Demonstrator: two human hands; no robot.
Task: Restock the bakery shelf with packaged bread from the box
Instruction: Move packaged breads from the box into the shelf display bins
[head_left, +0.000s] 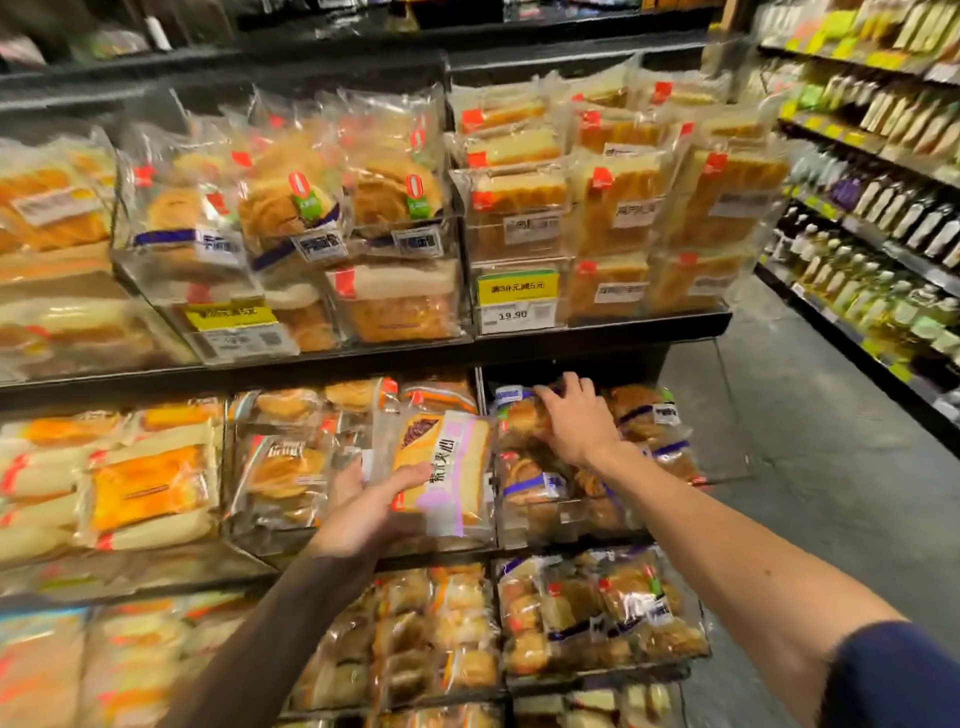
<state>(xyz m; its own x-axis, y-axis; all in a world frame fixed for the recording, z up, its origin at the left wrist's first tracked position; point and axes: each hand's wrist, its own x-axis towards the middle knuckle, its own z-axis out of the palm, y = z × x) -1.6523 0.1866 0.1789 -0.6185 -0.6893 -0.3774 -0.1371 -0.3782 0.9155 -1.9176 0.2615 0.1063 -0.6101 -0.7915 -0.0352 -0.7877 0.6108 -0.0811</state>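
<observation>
My left hand (371, 501) holds a flat pack of sliced bread with an orange and pink label (451, 467), thumb across its front, in front of the middle shelf. My right hand (574, 415) reaches into the clear bin on the right of that shelf, and its fingers curl over a bag of brown pastry with a purple band (522, 415). Several similar bags fill that bin (644, 431). No box is in view.
The black bakery shelf (597, 325) holds clear bins of wrapped bread on three tiers, with a yellow price tag (517, 299). On the right runs a grey aisle floor (810, 441), bordered by a shelf of bottles (883, 249).
</observation>
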